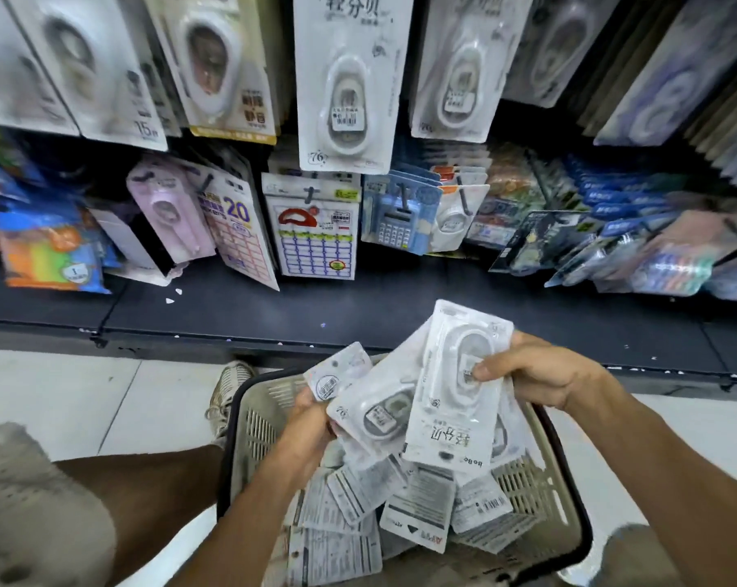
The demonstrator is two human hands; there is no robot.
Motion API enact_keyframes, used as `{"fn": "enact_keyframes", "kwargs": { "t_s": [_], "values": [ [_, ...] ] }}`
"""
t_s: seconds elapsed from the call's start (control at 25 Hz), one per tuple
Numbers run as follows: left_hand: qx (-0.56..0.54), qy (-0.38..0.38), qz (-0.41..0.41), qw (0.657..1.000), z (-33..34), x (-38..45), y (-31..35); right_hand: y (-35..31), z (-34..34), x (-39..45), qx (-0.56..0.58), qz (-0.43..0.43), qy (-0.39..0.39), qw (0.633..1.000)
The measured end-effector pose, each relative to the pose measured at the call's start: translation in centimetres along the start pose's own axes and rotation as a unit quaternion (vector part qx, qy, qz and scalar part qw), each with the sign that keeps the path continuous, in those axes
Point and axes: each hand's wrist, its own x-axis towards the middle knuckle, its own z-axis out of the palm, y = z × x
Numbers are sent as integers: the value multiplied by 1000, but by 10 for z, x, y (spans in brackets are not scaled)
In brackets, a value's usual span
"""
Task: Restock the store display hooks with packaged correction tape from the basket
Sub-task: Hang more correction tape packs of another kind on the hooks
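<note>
The white card-and-clear-blister correction tape pack (455,387) at lower centre of the frame looks light, stiff at the card and slick on the plastic, so it is best pinched by an edge, leaving the hang hole free. The right hand (540,374) pinches that pack by its side edge, its grip closed on it. The left hand (311,421) curls round a fanned bunch of similar packs (358,400) above the beige plastic basket (252,421).

White packs (455,391) with black print; beige slotted basket (256,421), black rim; dark shelf (358,307); blue calculator pack (396,218); orange-green pack (49,256); pale floor tiles (83,396).
</note>
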Motion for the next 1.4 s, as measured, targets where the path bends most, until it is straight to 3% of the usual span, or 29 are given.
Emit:
{"fn": "enact_keyframes", "kwargs": {
  "t_s": [0.08, 0.2, 0.36, 0.44, 0.56, 0.76, 0.92, 1.04, 1.12, 1.24, 1.4],
  "values": [
    [-56, -115, 12, 992, 31, -24, 46, -25, 11, -23, -26, -32, -20, 999],
    [-28, -243, -4, 970, 75, -70, 97, -65, 35, -48, -30, -97, 6, 995],
    [-8, -245, 26, 969, 127, -119, 117, -105, 63, -74, 97, -266, 137, 949],
    [-23, -221, 37, 974, 146, -130, 123, -113, 71, -81, 177, -267, 162, 933],
    [-24, -256, 26, 966, 159, -143, 143, -119, 89, -85, 249, -207, 149, 934],
    [64, -359, 78, 928, 159, -149, 181, -144, 103, -82, 313, -275, 163, 894],
    [203, -276, 132, 930, 171, -148, 202, -169, 88, -77, 254, -293, 221, 895],
    [171, -170, 200, 950, 155, -142, 236, -185, 68, -74, 165, -358, 267, 879],
    [166, -93, 289, 938, 133, -138, 261, -194, 63, -70, 57, -395, 310, 863],
    [135, -61, 340, 929, 116, -143, 283, -198, 72, -55, 4, -395, 257, 882],
    [125, -50, 350, 927, 124, -137, 277, -214, 83, -45, 162, -382, 173, 893]
  ]
}}
